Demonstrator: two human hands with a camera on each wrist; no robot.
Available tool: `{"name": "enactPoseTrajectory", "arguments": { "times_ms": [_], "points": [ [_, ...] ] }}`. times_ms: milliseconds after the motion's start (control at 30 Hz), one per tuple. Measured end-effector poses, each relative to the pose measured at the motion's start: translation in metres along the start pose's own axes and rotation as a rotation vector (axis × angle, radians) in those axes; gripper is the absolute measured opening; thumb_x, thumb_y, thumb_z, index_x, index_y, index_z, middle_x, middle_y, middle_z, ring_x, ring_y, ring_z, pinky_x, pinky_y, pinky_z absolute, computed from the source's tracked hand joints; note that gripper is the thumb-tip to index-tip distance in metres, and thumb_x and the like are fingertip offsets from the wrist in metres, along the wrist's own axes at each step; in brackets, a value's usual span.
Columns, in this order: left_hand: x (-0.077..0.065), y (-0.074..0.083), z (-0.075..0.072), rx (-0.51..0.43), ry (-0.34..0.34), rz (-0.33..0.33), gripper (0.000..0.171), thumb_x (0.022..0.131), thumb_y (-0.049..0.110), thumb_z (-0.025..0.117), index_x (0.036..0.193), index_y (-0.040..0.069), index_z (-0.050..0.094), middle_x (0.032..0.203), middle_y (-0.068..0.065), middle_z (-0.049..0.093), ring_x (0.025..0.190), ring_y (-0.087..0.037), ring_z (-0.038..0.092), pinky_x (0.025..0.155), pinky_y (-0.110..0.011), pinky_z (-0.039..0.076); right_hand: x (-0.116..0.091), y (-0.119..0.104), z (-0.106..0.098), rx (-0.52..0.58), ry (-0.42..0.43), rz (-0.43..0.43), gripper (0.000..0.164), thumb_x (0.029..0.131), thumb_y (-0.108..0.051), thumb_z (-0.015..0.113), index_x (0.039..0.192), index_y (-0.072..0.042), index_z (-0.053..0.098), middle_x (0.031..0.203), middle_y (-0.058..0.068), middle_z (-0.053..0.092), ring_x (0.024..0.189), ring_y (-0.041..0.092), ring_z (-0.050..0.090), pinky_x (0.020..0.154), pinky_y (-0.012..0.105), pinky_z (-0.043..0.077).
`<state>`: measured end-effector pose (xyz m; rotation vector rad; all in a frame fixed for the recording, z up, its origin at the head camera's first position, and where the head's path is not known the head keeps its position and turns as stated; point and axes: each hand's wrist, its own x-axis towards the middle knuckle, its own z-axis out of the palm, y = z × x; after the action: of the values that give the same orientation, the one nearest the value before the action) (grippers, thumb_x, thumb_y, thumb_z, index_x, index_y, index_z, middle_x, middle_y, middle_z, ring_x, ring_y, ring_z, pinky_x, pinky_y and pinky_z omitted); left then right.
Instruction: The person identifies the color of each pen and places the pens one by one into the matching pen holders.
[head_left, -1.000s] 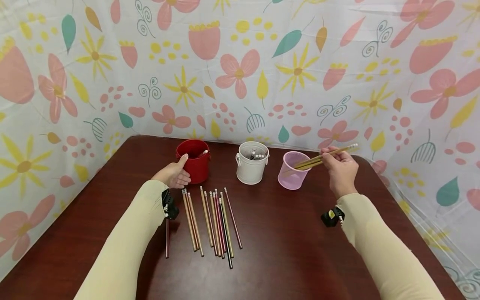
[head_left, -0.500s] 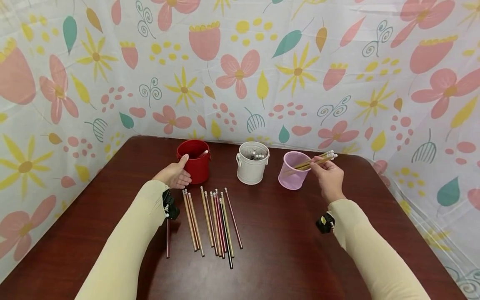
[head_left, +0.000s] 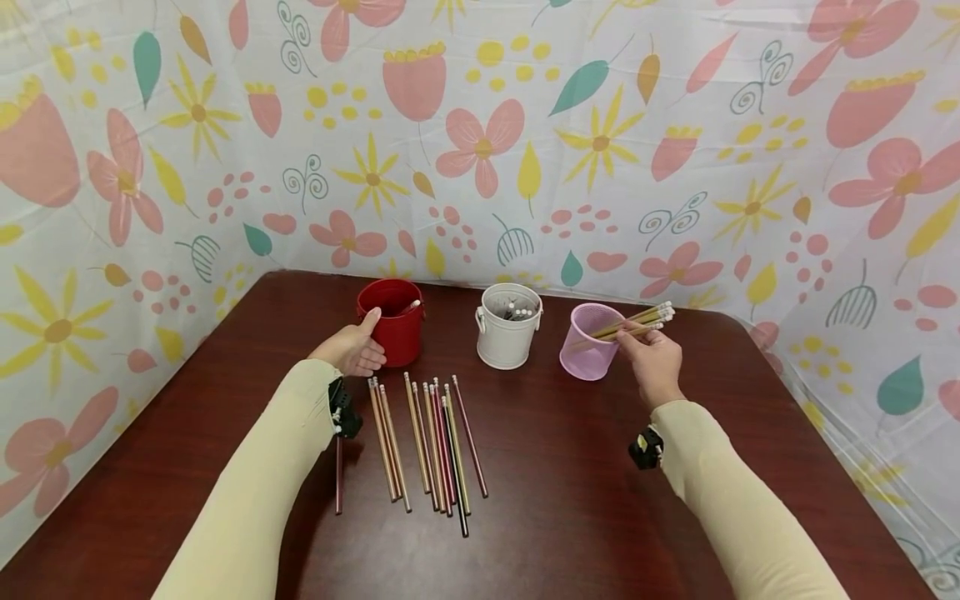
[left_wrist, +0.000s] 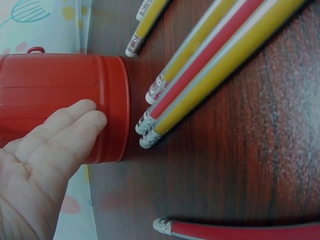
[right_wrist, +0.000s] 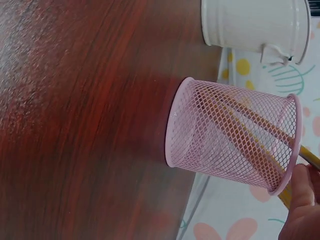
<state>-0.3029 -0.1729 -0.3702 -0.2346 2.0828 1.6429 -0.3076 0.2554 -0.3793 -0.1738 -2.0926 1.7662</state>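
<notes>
In the head view my left hand (head_left: 354, 346) rests against the red bucket (head_left: 397, 333), thumb up by its rim and straight fingers along its front. The left wrist view shows those fingers (left_wrist: 75, 125) touching the bucket's side. A pencil's white eraser end (head_left: 415, 305) pokes up inside. My right hand (head_left: 651, 358) is at the rim of a pink mesh cup (head_left: 588, 354), pinching several yellow pencils (head_left: 641, 321) that slant into it, eraser ends outward. Through the mesh in the right wrist view, the pencils (right_wrist: 240, 125) reach deep into the cup (right_wrist: 190, 135).
Between the two containers stands a white bucket (head_left: 504, 337) with several white-ended items inside. Several pencils (head_left: 442, 450) in yellow, red and black lie on the dark wooden table (head_left: 555, 500). One dark red pencil (head_left: 339, 475) lies by the left forearm. A floral cloth (head_left: 480, 142) hangs behind.
My right hand has moved left and slightly down towards the pink cup, and the pencils' eraser ends have come closer to its rim. The left hand has stayed at the red bucket.
</notes>
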Motion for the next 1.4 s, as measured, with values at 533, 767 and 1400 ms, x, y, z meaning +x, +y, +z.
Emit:
{"name": "enactPoseTrajectory", "arguments": {
  "times_ms": [533,767,1400],
  "points": [
    [-0.001,0.001,0.0,0.008,0.004,0.008,0.088,0.1,0.056,0.012,0.137,-0.022,0.029,0.139,-0.037,0.038,0.13,-0.045,0.038,0.107,-0.047,0.033,-0.007,0.01,-0.012,-0.494,0.0,-0.064,0.035,0.086,-0.029,0.07,0.096,0.004,0.074,0.081,0.015,0.072,0.069,0.011,0.062,0.063,0.02,0.043],
    [0.001,-0.001,-0.001,0.01,0.027,0.007,0.09,0.099,0.059,0.013,0.137,-0.021,0.031,0.139,-0.036,0.039,0.129,-0.044,0.039,0.106,-0.047,0.034,-0.026,0.009,0.022,-0.582,-0.372,-0.147,0.034,0.09,-0.023,0.066,0.074,0.007,0.071,0.061,0.008,0.067,0.051,0.007,0.061,0.052,0.019,0.044],
    [0.004,-0.004,0.002,-0.004,0.014,0.008,0.091,0.099,0.059,0.013,0.137,-0.022,0.03,0.138,-0.037,0.038,0.129,-0.044,0.039,0.107,-0.047,0.034,-0.117,-0.014,0.123,-0.825,-0.996,-0.452,0.038,0.078,-0.017,0.074,0.046,-0.012,0.054,0.044,-0.013,0.036,0.046,0.006,0.031,0.044,0.021,0.028]
  ]
}}
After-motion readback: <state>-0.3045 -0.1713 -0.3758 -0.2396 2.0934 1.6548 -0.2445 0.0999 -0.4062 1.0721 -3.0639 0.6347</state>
